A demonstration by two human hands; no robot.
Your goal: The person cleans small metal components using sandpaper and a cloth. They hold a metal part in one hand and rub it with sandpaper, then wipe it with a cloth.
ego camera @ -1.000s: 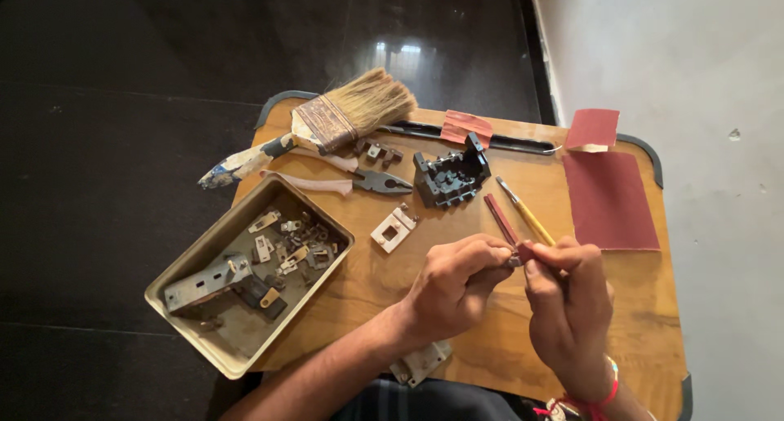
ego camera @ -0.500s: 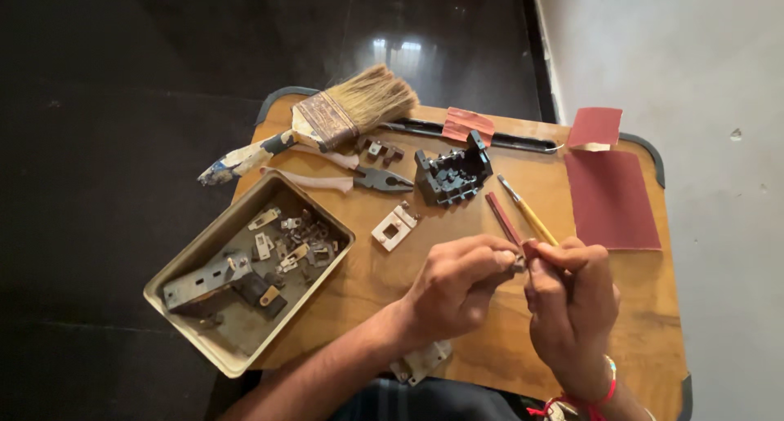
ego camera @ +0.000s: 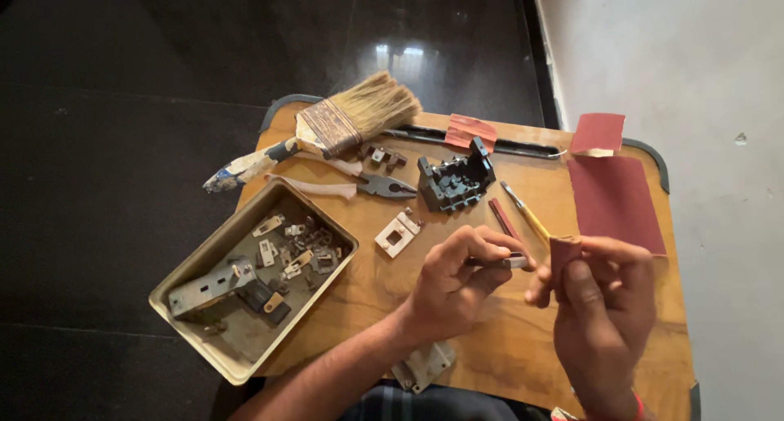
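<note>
hands [ego camera: 523, 286] now slightly apart, sandpaper scrap [ego camera: 564, 252] off metal piece [ego camera: 500, 262]

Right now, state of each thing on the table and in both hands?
left hand: pinching a small metal strip
right hand: gripping a folded bit of sandpaper beside the strip
tray: open, holds metal parts
paintbrush: lying flat, bristles splayed
pliers: lying flat, closed
sandpaper sheet: flat
black block: untouched
white plate: lying flat
</note>
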